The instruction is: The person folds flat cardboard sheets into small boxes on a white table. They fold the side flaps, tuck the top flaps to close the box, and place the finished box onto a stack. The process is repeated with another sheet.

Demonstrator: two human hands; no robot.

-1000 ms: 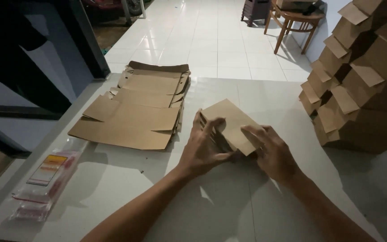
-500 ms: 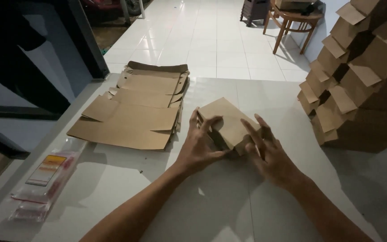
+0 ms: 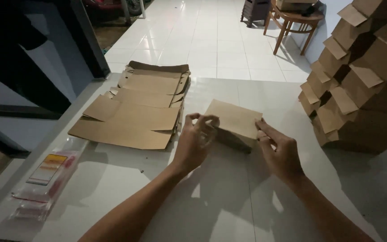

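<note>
A small brown cardboard box point(image 3: 234, 123) is being folded mid-table; it is pinched by curled left hand point(image 3: 195, 143) and right hand point(image 3: 281, 150) fingers. Flaps likely need tucking next.

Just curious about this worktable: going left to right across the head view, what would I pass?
Clear plastic packet → flat cardboard stack → left hand → brown box → right hand → pile of folded boxes.
</note>
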